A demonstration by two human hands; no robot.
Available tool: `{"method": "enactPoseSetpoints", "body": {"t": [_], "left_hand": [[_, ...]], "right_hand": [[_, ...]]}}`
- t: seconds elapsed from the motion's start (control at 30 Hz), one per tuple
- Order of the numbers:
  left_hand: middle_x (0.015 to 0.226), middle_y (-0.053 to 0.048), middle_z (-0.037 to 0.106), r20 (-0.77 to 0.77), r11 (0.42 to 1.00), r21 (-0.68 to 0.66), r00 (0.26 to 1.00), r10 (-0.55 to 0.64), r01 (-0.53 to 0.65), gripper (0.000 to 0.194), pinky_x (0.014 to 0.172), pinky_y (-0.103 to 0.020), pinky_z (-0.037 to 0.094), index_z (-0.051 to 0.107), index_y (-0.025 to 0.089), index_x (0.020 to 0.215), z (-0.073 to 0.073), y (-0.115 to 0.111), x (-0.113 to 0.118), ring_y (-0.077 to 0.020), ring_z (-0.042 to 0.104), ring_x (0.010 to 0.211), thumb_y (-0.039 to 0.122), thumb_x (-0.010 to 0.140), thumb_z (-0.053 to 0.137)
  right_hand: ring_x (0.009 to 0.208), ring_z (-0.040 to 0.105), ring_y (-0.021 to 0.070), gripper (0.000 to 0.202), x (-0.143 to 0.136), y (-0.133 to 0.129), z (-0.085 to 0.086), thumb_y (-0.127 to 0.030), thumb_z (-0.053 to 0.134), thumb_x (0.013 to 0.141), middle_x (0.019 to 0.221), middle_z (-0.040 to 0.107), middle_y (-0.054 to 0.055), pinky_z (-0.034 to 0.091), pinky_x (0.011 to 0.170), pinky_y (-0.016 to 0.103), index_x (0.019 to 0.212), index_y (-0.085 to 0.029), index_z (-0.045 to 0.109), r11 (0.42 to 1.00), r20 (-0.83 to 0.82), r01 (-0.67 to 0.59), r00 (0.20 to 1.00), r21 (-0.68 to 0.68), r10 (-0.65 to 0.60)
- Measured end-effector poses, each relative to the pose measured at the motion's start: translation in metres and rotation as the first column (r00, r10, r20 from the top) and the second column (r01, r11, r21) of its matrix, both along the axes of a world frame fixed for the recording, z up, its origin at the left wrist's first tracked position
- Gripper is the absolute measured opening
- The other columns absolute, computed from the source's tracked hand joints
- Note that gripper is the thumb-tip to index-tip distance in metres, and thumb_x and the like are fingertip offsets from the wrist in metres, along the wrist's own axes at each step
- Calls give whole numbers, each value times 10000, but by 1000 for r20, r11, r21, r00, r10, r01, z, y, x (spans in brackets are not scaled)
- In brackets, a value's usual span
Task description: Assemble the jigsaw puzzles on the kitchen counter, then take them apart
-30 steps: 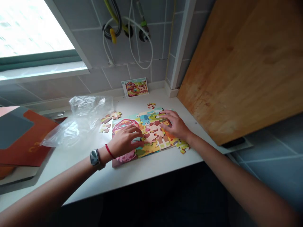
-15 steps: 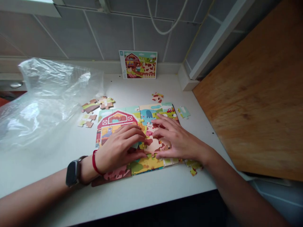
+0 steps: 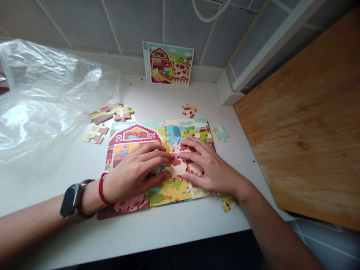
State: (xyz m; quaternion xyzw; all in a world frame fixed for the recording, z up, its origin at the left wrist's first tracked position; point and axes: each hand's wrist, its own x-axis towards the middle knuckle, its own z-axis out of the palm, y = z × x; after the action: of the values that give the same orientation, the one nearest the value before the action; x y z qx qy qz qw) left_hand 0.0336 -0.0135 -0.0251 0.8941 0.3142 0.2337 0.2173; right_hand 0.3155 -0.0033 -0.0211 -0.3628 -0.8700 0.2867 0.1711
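Note:
A cream-and-brown cow puzzle piece point(image 3: 177, 168) lies low over the farm jigsaw puzzle point(image 3: 137, 134), between my two hands. My left hand point(image 3: 140, 167) has its fingertips and thumb closed at the piece's left side. From the right, my right hand point(image 3: 209, 165) bends over the puzzle, its thumb and a finger at the piece's right side and its upper fingers spread over the cow picture. Both hands cover part of the puzzle's middle. Whether the piece sits fully flat, I cannot tell.
Loose puzzle pieces point(image 3: 97, 133) lie at the upper left; others are above, right and below right. A picture card point(image 3: 168, 63) leans on the tiled wall. A clear plastic bag point(image 3: 50, 97) spreads at left; a wooden board point(image 3: 303, 123) stands at right.
The cow piece has shifted slightly and sits closer against the cow's head, with both hands still around it. My view has tilted down a little.

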Motion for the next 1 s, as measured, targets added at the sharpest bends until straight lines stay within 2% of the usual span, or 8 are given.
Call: {"method": "enactPoseSetpoints", "body": {"t": [0.1,0.2,0.4,0.53,0.7,0.83,1.0], "left_hand": [[1285,-58,751,-2,1000,30,1000,8,-8,320,1044,-433,570,689,256,1280,-2,0,0,-249,627,1255,136,1005,579],[1302,-60,745,20,999,36,1000,5,-5,340,1054,-424,566,691,247,1263,-4,0,-1,-238,637,1250,91,993,557],[1277,-93,729,53,1000,-22,999,-5,6,238,1071,-437,559,705,227,1196,-2,1,0,-235,668,1204,155,1015,568],[1246,-92,743,41,999,-33,999,-26,27,226,1084,-451,554,707,231,1225,1,2,1,-251,672,1194,253,1010,641],[1376,-89,697,32,1000,-8,999,-20,20,395,1129,-464,527,642,273,1403,-1,1,1,-269,617,1317,291,1009,663],[1371,-79,700,-3,1000,6,1000,-27,27,388,1157,-485,499,629,275,1409,-4,1,-1,-278,584,1356,341,1027,650],[1292,-96,705,40,999,-22,998,-45,46,331,1110,-438,519,665,246,1303,-6,5,-2,-263,620,1273,393,1007,680]], "right_hand": [[1587,318,340,567,0,0,-1,-202,705,910,1613,495,63,318,1283,632,1454,-337,621,1000,-6,-10,1000,-5,10],[1579,336,323,527,0,1,-1,-157,674,908,1602,504,61,315,1287,624,1405,-332,655,1000,-19,-8,1000,-18,7],[1554,382,308,287,-1,1,1,-184,704,911,1576,514,86,353,1277,583,1183,-274,720,999,-33,24,999,-40,-25],[1548,395,303,287,0,1,0,-182,679,941,1573,522,75,360,1273,585,1202,-290,727,999,-41,24,999,-35,-25],[1498,466,284,338,-3,2,-4,-208,630,995,1531,566,71,409,1250,570,1297,-323,728,999,-75,45,996,-2,-45],[1413,564,238,342,-3,4,-6,-198,540,1046,1442,644,64,466,1219,518,1318,-312,713,992,-188,121,976,26,-114],[1333,627,228,331,5,8,-1,-180,488,1057,1309,722,49,507,1174,505,1216,-306,750,950,-314,304,911,74,-267]]}}
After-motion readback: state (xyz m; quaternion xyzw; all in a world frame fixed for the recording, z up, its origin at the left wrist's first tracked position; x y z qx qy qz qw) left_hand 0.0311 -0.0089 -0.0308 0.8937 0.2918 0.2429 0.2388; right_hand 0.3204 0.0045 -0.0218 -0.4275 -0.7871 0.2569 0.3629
